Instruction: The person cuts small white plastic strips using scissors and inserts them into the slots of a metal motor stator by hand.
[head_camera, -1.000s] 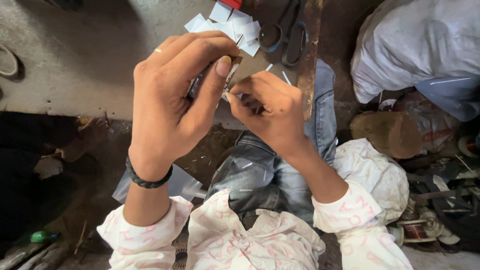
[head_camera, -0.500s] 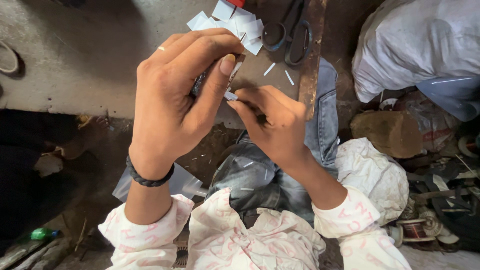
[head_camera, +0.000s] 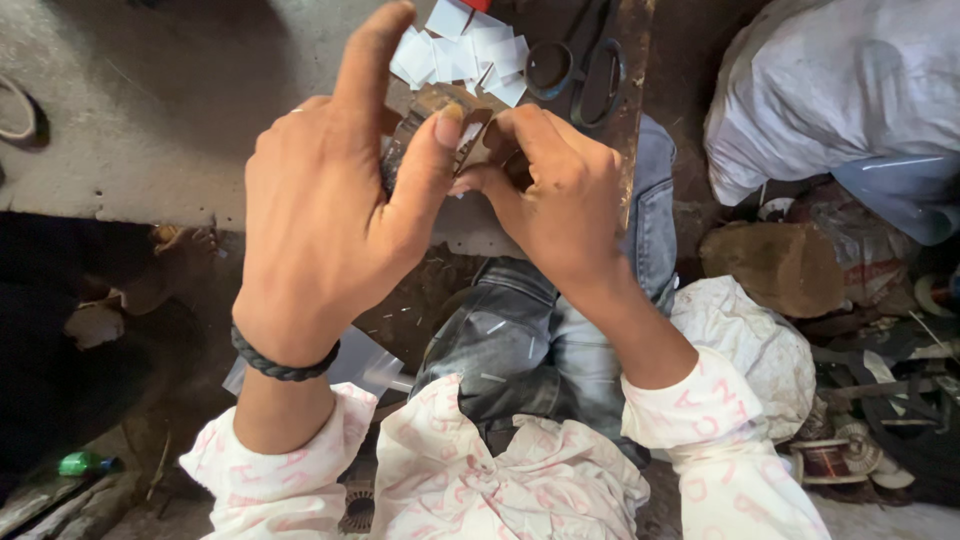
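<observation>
Pinching a small brown metal block (head_camera: 452, 110) between my left hand (head_camera: 330, 220) and right hand (head_camera: 560, 195), I held it above my knee, near white paper squares (head_camera: 460, 55) and scissors (head_camera: 580, 65).

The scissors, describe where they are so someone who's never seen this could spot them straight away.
Look along the wooden board at the top, just beyond the right hand. The scissors lie there beside the white paper squares; their two dark loop handles set them apart.
</observation>
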